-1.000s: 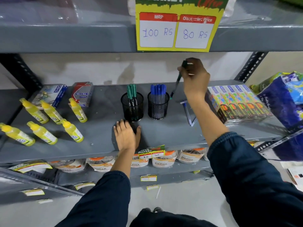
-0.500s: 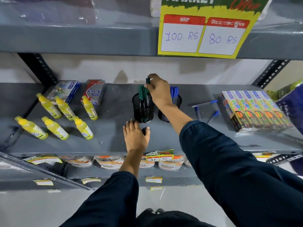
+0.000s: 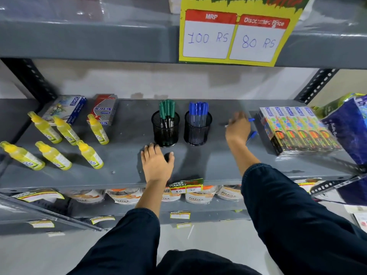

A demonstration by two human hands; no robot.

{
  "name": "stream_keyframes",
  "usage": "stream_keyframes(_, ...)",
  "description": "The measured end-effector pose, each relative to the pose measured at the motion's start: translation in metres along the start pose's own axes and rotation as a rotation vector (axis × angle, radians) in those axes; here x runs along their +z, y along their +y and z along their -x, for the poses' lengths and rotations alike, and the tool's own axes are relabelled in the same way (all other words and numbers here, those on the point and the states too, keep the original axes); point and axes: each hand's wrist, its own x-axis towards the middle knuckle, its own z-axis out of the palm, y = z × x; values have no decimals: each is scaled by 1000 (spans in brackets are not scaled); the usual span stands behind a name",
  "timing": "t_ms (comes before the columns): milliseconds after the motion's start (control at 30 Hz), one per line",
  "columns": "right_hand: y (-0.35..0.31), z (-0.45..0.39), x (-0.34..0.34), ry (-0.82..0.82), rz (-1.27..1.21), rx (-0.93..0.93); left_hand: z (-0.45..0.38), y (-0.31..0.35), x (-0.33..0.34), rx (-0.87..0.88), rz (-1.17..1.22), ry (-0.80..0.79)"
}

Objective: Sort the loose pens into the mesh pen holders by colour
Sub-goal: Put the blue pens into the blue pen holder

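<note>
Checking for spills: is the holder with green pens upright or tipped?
Upright: the green-pen holder stands on the shelf, pens pointing up.

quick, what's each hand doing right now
Left hand: open, flat on the shelf, holding nothing.
Right hand: over the loose blue pens; blurred, grip cannot be told.

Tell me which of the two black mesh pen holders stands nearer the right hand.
The black mesh pen holder with the blue pens, right of the pair. The right hand reaches beside it; the black mesh holder with green pens stands farther left.

Bare shelf lies between bottles and holders.
</note>
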Motion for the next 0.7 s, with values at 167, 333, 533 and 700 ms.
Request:
stream_keyframes(167, 31, 15, -3, -347, 375, 11, 1, 3, 0, 3, -4, -1)
stream_keyframes(333, 17, 20, -4, -381, 494, -56, 2, 2, -1, 5, -15, -5)
stream_keyframes(533, 14, 32, -6, -415, 467, -45, 1, 1, 0, 6, -2, -1)
stream_keyframes(700, 14, 38, -7, -435, 466, -23, 1, 1, 1, 6, 5, 3)
